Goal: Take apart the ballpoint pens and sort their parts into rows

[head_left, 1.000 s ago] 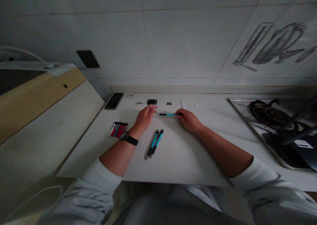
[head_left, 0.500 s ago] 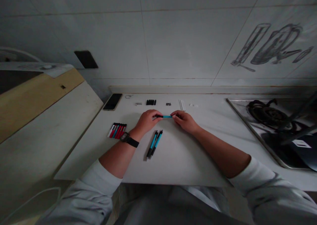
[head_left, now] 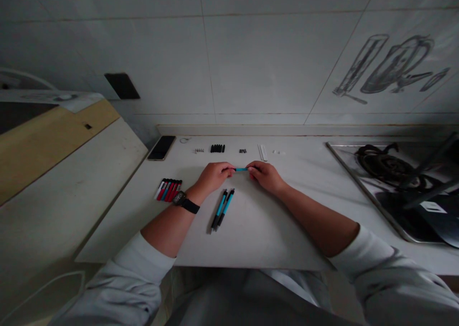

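A blue and black pen (head_left: 241, 169) lies level between my two hands above the white counter (head_left: 258, 221). My left hand (head_left: 214, 175), with a black watch on its wrist, is closed round the pen's left end. My right hand (head_left: 264, 175) pinches the pen's right end. Only a short blue stretch of the pen shows between the fingers. Two more blue and black pens (head_left: 222, 209) lie side by side on the counter just below my hands.
A row of red, blue and white pen barrels (head_left: 169, 189) lies left of my left wrist. Small black and white pen parts (head_left: 218, 148) line the back edge, with a phone (head_left: 162, 147) at the back left. A gas hob (head_left: 398, 182) fills the right.
My hands have drawn together along the pen. The left hand, open beside its tip a second ago, is now closed on that end, and less of the pen shows.
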Available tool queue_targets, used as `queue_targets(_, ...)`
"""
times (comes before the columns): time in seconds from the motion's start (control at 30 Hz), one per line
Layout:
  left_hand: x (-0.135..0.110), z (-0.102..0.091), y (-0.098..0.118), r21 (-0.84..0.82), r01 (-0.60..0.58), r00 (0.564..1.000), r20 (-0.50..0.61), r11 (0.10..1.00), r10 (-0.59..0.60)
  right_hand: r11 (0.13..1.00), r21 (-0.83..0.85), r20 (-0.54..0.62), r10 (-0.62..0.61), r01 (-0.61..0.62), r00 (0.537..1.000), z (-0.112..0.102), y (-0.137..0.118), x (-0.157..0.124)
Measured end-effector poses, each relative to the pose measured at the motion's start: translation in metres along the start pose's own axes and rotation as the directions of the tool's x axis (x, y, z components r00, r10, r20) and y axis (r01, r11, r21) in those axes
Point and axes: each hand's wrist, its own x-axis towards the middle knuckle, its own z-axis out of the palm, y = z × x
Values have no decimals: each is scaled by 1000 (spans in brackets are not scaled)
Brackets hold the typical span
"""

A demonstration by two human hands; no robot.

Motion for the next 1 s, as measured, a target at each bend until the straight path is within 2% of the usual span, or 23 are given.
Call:
queue_targets(0.2,-1,2,-2,-69,27,999,35,997,-25,989,-69,-73,-136,131,988,-1,0,-2)
queue_targets(0.3,-2,1,-1,-34,-4,1000,3,999,4,974,-134,-86,-192,180,978,-1,0,-4)
queue_targets(0.5,-3,-1,2,162,-131,989,-53,978,141,956,-253,48,-145,152,988,0,-2,-4)
queue_targets(0.67,-4,1,-2,164,-106,994,19,981,104,941,-280,16,-193,190,981,-1,-2,-2)
queue_targets(0.77,-4,2,-3,159,-96,995,16,983,95,936,-263,-15,-246,234,969,-1,0,-2)
queue_targets(0.9,-5,1,1,173,-138,990,-10,975,142,953,-254,5,-169,165,986,1,-1,-4)
queue_targets(1.0,-5,0,4,186,-144,989,-10,972,148,939,-283,51,-189,196,981,1,-1,-3)
